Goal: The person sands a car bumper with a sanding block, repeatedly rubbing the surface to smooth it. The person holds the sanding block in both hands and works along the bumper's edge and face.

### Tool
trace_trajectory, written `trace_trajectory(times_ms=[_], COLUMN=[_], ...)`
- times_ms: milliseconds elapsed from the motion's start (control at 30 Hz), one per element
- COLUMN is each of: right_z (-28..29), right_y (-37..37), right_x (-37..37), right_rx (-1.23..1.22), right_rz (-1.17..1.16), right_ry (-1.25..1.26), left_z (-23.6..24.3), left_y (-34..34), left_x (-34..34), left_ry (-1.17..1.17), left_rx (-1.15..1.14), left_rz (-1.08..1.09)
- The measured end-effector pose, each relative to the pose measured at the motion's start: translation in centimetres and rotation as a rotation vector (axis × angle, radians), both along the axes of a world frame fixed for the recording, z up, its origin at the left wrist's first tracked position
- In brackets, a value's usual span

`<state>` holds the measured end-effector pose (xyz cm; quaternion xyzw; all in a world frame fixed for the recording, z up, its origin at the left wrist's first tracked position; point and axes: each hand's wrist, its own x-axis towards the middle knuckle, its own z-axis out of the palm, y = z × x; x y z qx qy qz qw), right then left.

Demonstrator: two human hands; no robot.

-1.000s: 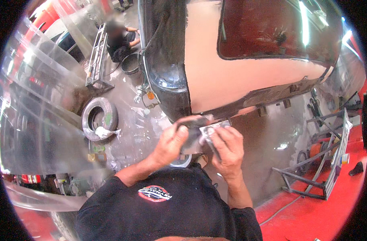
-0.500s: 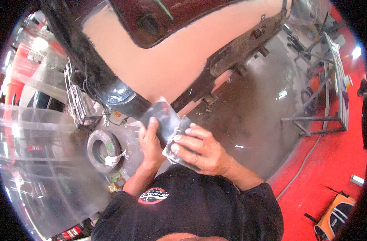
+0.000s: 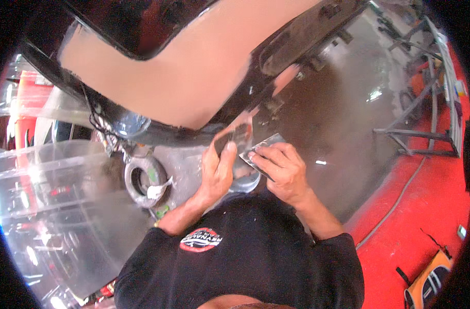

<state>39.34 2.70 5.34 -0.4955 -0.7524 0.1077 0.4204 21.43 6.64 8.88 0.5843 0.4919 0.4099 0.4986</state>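
My left hand [image 3: 218, 167] is wrapped round the edge of a shiny, mirror-like flat plate [image 3: 243, 133], its thumb lying on the face. Closed on a thin dark rectangular plate [image 3: 270, 140], which looks like a filler spreader, is my right hand [image 3: 282, 167]. Pale residue marks the edge of that dark plate. The two plates are close together in front of my chest; whether they touch I cannot tell. Just beyond them is a black vehicle body panel [image 3: 55, 67] with a broad matt peach-coloured patch [image 3: 157, 87]. A rounded glassy shape [image 3: 247, 183] shows below the plates, its kind unclear.
A tyre [image 3: 133, 180] with white material on it lies on the floor at left, near clear plastic sheeting [image 3: 70, 221]. At right stand a metal frame [image 3: 417, 135] and a cable [image 3: 386, 219] on red flooring. An orange-and-black bag [image 3: 433, 278] lies lower right.
Both hands have shifted slightly right, and the plates are turned to new angles. The right hand's plate has drawn off the left one's face. The vehicle appears further left and higher.
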Motion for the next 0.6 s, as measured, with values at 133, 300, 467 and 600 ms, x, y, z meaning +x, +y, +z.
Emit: trace_trajectory(times_ms=[133,300,467,600], right_z=[-0.5,0.4,-4.3,-5.1], right_y=[-1.5,-2.6,-2.7,-3.6], right_x=[0.8,-1.2,-2.6,-4.2], right_rx=[-0.18,0.042,-0.015,-0.025], right_rz=[0.201,0.272,-0.034,-0.155], right_ry=[0.044,0.201,-0.036,-0.035], left_z=[-0.7,-2.0,-2.7,-1.7], left_y=[0.4,-0.1,-0.3,-0.7], left_x=[-0.6,-0.8,-5.1,-7.2], left_ry=[-0.083,-0.364,-0.675,-0.569], left_rx=[0.047,-0.456,-0.703,-0.483], left_rz=[0.264,0.37,0.184,0.173])
